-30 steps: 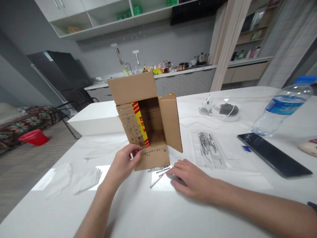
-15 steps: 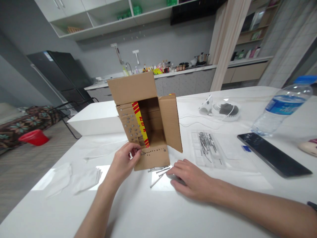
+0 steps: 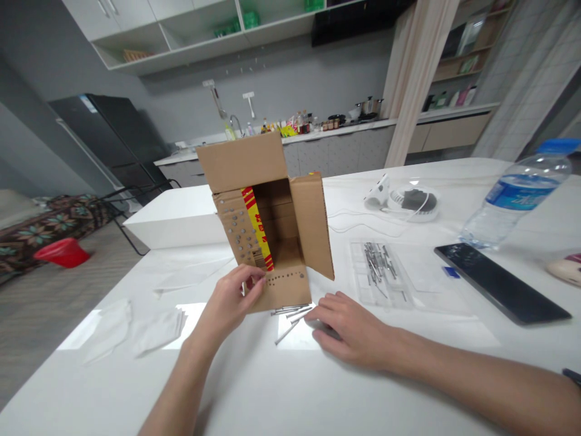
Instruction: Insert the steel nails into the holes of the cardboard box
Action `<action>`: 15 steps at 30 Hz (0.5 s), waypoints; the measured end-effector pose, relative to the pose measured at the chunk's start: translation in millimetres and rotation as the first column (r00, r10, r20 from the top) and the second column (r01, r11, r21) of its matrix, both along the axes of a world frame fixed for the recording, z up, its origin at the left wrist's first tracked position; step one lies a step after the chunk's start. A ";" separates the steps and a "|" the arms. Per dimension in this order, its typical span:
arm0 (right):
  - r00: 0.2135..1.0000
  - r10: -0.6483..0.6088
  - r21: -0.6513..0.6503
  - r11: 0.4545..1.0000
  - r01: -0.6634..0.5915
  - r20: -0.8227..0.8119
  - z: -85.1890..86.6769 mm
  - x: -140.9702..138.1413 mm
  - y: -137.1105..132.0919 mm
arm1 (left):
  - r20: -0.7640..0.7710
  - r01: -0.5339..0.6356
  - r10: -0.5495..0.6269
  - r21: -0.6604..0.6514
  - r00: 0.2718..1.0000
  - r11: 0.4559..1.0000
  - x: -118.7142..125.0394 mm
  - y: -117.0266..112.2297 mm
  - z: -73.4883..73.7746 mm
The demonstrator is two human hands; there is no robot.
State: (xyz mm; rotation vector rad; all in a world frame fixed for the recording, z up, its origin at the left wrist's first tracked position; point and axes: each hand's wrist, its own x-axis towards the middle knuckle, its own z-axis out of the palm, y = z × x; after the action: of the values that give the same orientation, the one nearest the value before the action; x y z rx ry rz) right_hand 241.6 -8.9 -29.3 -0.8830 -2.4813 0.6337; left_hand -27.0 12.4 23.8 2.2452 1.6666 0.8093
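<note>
An open cardboard box [image 3: 267,297] stands on the white table, its mouth facing me and its flaps spread. Nail heads [image 3: 242,231] dot the left flap, and a row of small holes runs across the lower flap. My left hand [image 3: 233,297] is closed in a pinch at the left of that row; a bit of a nail [image 3: 246,289] shows between its fingers, mostly hidden. Several loose nails [image 3: 287,332] lie in front of the box. My right hand [image 3: 347,327] rests on the table with fingers stretched out, fingertips at the ends of these nails.
A clear compartment case [image 3: 358,275] with nails lies right of the box. Farther right are a black phone [image 3: 502,283], a water bottle [image 3: 517,194] and a white device with a cable [image 3: 415,203]. White tissues [image 3: 157,330] lie at the left.
My left hand has moved slightly right along the lower flap, and its fingertips now cover the left end of the hole row. The right hand and the box have stayed still.
</note>
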 end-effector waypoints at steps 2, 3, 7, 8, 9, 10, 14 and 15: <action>1.000 0.000 -0.001 1.000 0.000 0.006 0.6 0.0 0.1 | -0.010 -0.002 0.002 -0.006 1.000 1.000 -1.4 1.2 -1.6; 1.000 0.000 -0.002 1.000 0.000 0.010 0.8 0.0 0.1 | -0.017 -0.004 0.004 -0.009 1.000 1.000 -1.9 1.9 -2.4; 1.000 0.001 -0.010 1.000 -0.001 0.017 0.6 0.0 0.2 | -0.011 0.021 -0.021 0.013 1.000 1.000 -2.4 4.0 -5.0; 1.000 0.001 -0.012 1.000 -0.001 0.016 0.3 0.0 0.3 | -0.005 0.028 -0.027 0.023 1.000 0.999 -2.0 4.2 -5.4; 1.000 0.001 -0.012 1.000 -0.001 0.013 -0.1 -0.1 0.3 | 0.001 0.029 -0.029 0.034 1.000 0.999 -1.4 4.1 -5.6; 1.000 0.002 -0.010 1.000 -0.002 0.009 -0.4 -0.1 0.3 | 0.003 0.027 -0.027 0.039 1.000 0.999 -0.5 3.7 -5.6; 1.000 0.003 0.004 1.000 -0.003 -0.005 -0.5 -0.3 0.0 | -0.019 0.035 -0.034 0.030 0.999 0.999 7.4 -0.7 -3.5; 1.000 0.002 0.006 1.000 -0.002 -0.006 -0.2 -0.3 -0.2 | -0.029 0.046 -0.045 0.030 0.999 0.998 10.2 -2.6 -3.1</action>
State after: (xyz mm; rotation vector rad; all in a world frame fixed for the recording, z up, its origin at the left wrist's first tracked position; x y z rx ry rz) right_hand 241.3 -9.1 -29.5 -0.8751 -2.4776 0.6277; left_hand -16.7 9.8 20.7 2.3165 1.6198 0.8017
